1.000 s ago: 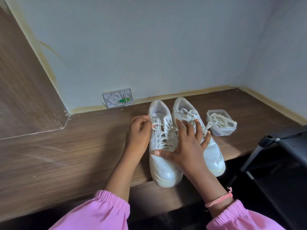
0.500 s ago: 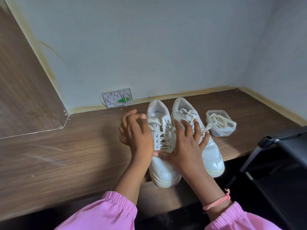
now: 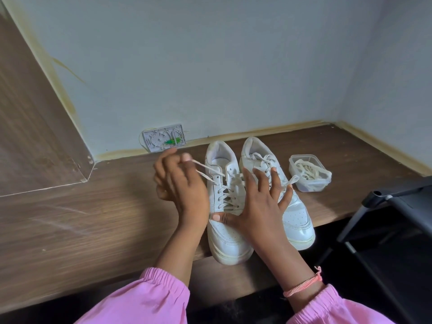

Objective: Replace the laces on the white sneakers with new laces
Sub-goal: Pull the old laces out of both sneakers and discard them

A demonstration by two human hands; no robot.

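Observation:
Two white sneakers stand side by side on the wooden desk, toes over its front edge. My left hand pinches the old lace of the left sneaker and holds it taut out to the left of the top eyelets. My right hand lies spread over both shoes, thumb on the left sneaker's vamp and fingers on the right sneaker, whose lace is still tied. A clear plastic tub with coiled white laces sits right of the shoes.
The wooden desk meets a pale wall at the back and right. A white wall plate with a green mark sits behind the shoes. A wooden side panel stands at left. A black chair frame stands at lower right.
My left hand rose from the side of the left sneaker and pulled its lace end out to the left. My right hand stayed spread on the shoes.

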